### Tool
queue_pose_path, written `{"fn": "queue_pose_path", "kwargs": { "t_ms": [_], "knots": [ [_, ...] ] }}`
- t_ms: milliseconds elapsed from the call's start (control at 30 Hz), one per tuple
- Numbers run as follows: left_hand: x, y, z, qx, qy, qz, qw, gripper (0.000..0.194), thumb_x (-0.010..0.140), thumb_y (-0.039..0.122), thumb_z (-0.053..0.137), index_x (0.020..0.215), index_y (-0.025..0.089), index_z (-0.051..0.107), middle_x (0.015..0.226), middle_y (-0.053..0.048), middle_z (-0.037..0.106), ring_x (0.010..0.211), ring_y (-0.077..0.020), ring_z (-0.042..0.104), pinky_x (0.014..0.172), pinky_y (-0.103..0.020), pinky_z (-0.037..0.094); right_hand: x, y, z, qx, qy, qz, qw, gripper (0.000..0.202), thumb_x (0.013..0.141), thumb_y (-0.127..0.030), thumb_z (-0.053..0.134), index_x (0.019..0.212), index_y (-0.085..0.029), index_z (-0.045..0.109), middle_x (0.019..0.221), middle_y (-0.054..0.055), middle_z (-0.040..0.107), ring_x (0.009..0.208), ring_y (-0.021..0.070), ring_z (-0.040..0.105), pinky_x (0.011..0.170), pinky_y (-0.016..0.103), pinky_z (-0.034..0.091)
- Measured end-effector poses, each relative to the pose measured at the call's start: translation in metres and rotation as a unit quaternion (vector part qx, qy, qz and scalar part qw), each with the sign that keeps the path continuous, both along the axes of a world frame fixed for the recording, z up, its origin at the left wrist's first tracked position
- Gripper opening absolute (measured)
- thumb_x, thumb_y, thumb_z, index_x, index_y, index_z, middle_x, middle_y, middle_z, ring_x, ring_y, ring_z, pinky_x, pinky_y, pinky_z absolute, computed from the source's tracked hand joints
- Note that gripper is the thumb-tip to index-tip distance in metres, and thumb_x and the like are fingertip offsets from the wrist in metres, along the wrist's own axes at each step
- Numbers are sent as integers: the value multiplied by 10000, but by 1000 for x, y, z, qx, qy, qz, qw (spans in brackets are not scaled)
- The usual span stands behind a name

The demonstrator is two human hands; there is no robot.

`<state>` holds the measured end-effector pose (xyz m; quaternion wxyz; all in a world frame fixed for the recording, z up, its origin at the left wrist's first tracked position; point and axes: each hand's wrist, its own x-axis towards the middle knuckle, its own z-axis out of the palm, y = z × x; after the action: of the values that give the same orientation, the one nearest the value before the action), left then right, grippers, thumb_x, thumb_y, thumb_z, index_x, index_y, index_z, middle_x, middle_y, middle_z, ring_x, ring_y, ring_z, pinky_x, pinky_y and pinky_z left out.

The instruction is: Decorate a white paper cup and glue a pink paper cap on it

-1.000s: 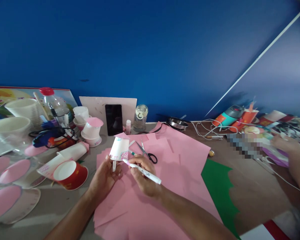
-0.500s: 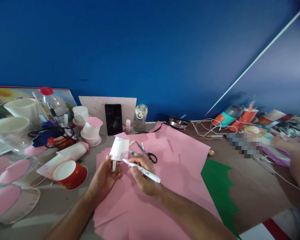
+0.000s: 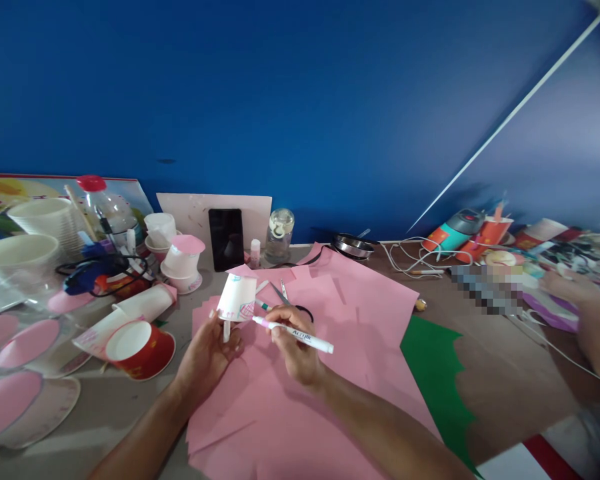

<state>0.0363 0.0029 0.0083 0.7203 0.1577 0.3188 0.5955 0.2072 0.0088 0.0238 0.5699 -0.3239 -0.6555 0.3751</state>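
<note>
My left hand [image 3: 211, 350] is closed round the lower edge of an upside-down white paper cup [image 3: 237, 298]. The cup has pink and teal drawing on its side and a pink paper piece on top. A narrow white piece [image 3: 227, 331] sticks out below it by my fingers; its kind is unclear. In my right hand [image 3: 295, 350] is a white acrylic marker [image 3: 300, 337], its pink tip pointing at the cup, slightly apart from it. Scissors [image 3: 282, 293] lie behind that hand, their handles partly hidden. Pink paper sheets [image 3: 280, 427] spread beneath both hands.
To the left stand a red paper cup [image 3: 143, 350], stacked white cups [image 3: 55, 217] and pink-topped cup pieces [image 3: 27, 343]. A phone [image 3: 226, 238] leans at the back beside a glass jar [image 3: 280, 235]. Green paper [image 3: 430, 380] lies right; another person's hand [image 3: 565, 287] is beyond.
My right hand has drawn the marker slightly right, away from the cup's side, and tilted it flatter. My left hand and the cup have hardly moved.
</note>
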Motion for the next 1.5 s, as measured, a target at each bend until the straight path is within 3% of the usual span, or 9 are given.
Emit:
{"fn": "queue_pose_path", "kwargs": {
  "t_ms": [233,400,567,933,1200,1333,1500],
  "knots": [
    [-1,1,-3,0,0,2,1000,259,744,358,785,719,172,606,572,48,557,454,-93,434,493,-271,479,-1,0,4,14,2,8,1000,216,922,-372,510,884,-197,631,728,19,569,626,157,505,586,291,431],
    [-2,0,-3,-18,8,-4,1000,253,731,353,798,784,167,634,655,24,624,494,-102,485,531,-281,503,-1,-1,4,11,-16,6,1000,227,927,-384,510,905,-198,638,754,26,591,649,159,534,599,289,441],
    [-1,0,-4,13,-7,-12,1000,253,760,361,777,731,174,609,579,50,548,461,-93,428,493,-265,467,-1,0,2,7,0,2,1000,232,929,-393,505,894,-202,633,731,19,574,619,153,503,571,285,425],
    [2,0,1,-8,8,-3,1000,236,761,340,757,696,185,591,562,56,532,457,-100,436,500,-270,479,-3,0,4,-7,3,-1,1000,213,924,-382,511,898,-200,619,720,11,559,588,140,483,551,274,409],
    [1,-2,0,-34,21,8,999,208,744,323,775,739,188,617,634,35,599,527,-117,516,568,-285,531,-4,0,2,-25,1,-3,1000,224,919,-397,521,896,-198,621,715,6,555,566,132,464,530,266,402],
    [0,-1,-3,-6,19,-12,1000,264,742,373,787,700,183,609,560,50,530,495,-106,465,544,-270,513,-4,1,0,-14,-7,-4,1000,226,918,-396,518,909,-197,624,734,15,575,582,137,487,537,269,406],
    [0,-1,-4,-20,14,-6,1000,243,734,346,794,731,183,614,619,45,567,518,-107,477,584,-285,531,-4,0,0,22,-26,10,999,211,923,-379,518,898,-205,634,751,28,603,650,162,540,587,288,442]
  ]
}}
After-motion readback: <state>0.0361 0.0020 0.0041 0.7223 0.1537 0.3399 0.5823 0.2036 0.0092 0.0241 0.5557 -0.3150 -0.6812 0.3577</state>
